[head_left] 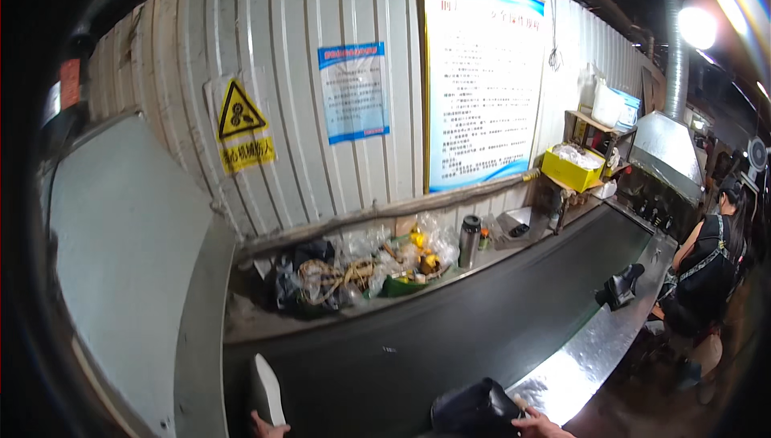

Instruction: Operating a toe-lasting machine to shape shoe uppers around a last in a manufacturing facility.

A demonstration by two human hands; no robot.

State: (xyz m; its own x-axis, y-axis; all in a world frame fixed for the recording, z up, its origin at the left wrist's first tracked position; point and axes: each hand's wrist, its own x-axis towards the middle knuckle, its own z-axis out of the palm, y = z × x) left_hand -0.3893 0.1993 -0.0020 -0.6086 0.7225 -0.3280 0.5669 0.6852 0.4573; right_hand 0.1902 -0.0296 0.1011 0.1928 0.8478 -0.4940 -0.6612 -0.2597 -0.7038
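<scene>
At the lower left, my left hand is closed around the near end of a pale, pointed shoe sole, which stands tilted over the dark conveyor belt. Black, shiny leather footwear, seemingly a boot, lies at the bottom edge, partly cut off by the frame. My right hand pinches its right side beside the metal ledge. Farther along, a pair of black boots rests where the belt meets the ledge.
A shiny metal ledge borders the belt's right side. Plastic bags and scraps, a steel thermos and a small bottle line the wall side. A grey machine panel rises left. Another person sits at the far right.
</scene>
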